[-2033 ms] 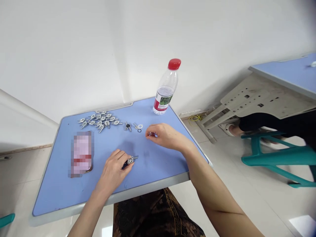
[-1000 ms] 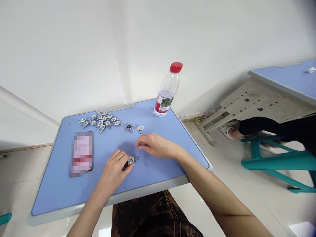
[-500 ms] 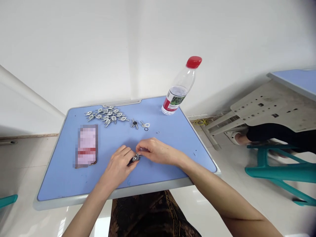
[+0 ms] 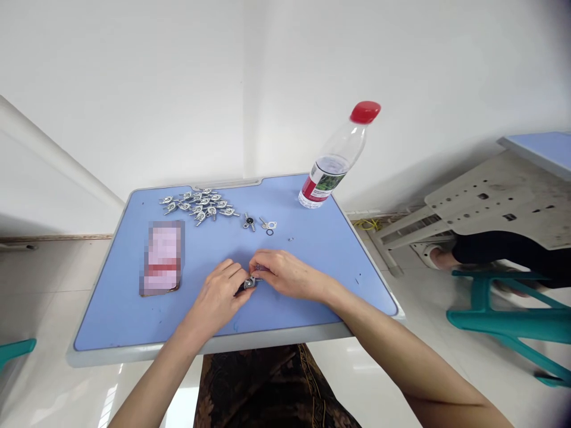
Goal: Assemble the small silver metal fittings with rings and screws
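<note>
Above the blue desk top (image 4: pixel 307 249), near its front edge, both hands meet at a small silver metal fitting with a thin pipe stub (image 4: pixel 250 283). My left hand (image 4: pixel 223 288) is closed around it, thumb in front and fingers behind. From the right, my right hand (image 4: pixel 285 273) pinches at the fitting's top; a small purplish bit shows between its fingertips, too covered to name. Beyond the hands lie a similar fitting with a round black centre (image 4: pixel 249 221), a flat metal plate with a hole (image 4: pixel 271 225), a dark rubber ring (image 4: pixel 269 232) and a tiny metal piece (image 4: pixel 291 239).
A pile of several silver fittings (image 4: pixel 198 205) lies at the back left, with a blurred-out phone-shaped item (image 4: pixel 163 258) in front. A red-capped water bottle (image 4: pixel 328 169) stands at the back right. Another desk (image 4: pixel 499 196), a green stool (image 4: pixel 508 321) and a person's leg are farther right.
The whole view has shifted slightly, so the desk and its things appear a little farther right. Both hands keep their hold at the fitting.
</note>
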Action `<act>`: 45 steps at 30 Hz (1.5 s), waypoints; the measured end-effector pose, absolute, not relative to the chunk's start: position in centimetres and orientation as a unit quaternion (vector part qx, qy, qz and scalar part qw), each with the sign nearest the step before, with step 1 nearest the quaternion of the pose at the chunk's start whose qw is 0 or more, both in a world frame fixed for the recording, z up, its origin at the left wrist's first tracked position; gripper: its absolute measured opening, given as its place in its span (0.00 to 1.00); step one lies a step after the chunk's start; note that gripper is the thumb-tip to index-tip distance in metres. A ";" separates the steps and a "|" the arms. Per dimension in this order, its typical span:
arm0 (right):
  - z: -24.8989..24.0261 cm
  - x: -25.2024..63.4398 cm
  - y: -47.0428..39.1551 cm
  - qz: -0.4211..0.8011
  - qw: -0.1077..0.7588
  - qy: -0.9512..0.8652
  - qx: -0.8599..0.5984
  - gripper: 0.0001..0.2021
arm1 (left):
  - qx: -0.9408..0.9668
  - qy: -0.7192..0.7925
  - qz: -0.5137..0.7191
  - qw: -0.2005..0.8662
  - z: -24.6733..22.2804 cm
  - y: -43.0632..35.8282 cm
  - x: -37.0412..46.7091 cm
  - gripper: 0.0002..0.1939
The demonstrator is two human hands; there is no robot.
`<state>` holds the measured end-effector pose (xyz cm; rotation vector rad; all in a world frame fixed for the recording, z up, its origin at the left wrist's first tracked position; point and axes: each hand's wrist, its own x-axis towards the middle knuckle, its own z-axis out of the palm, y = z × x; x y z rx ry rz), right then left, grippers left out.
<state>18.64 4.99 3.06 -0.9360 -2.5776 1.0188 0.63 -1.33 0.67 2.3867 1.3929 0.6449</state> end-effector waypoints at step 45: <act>6.5 20.5 3.2 0.448 0.310 -0.824 -0.157 0.11 | 0.829 0.491 0.222 0.153 0.9 -1.4 0.6 0.06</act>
